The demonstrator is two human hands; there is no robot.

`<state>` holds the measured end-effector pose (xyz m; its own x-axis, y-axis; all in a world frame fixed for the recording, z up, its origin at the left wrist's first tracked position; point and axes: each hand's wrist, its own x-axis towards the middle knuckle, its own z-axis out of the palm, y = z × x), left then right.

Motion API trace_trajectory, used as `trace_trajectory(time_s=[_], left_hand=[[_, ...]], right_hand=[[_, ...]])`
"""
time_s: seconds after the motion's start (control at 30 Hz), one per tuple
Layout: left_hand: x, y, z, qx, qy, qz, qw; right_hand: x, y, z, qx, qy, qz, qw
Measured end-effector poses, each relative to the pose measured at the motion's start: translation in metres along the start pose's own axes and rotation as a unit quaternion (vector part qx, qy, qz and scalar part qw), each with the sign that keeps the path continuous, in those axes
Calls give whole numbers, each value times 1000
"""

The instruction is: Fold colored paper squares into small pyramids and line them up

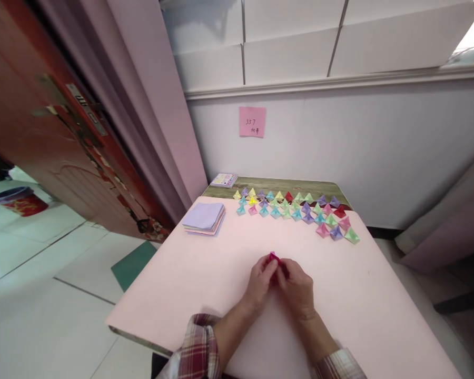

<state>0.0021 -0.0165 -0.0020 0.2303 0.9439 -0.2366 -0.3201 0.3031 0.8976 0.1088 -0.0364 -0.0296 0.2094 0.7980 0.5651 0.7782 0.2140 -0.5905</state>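
Observation:
A small piece of magenta folded paper is held between both hands, above the middle of the pink tabletop. My left hand is closed, its thumb pressing on the paper from the left. Close against it, my right hand grips the paper's right side, fingers curled. The hands cover most of the paper, so its full shape is hidden. Beyond them stand rows of small folded paper boats in several colours. At the left lies a stack of square paper sheets, a lilac one on top.
A printed paper pack lies at the table's far left corner. A pink note with handwriting sticks to the wall behind. A red door and lilac curtain are at left, with a bucket on the floor.

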Motion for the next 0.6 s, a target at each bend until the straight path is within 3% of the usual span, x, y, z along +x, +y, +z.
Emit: trace_trajectory(time_s=[0.33,0.6], left_hand=[[12,-18,-7,76,81,66,992],[16,-15,-16,75,127,42,988]], right_hand=[[-1,1,3,14,-5,-1,1000],[0,5,0,-34,5,7,999]])
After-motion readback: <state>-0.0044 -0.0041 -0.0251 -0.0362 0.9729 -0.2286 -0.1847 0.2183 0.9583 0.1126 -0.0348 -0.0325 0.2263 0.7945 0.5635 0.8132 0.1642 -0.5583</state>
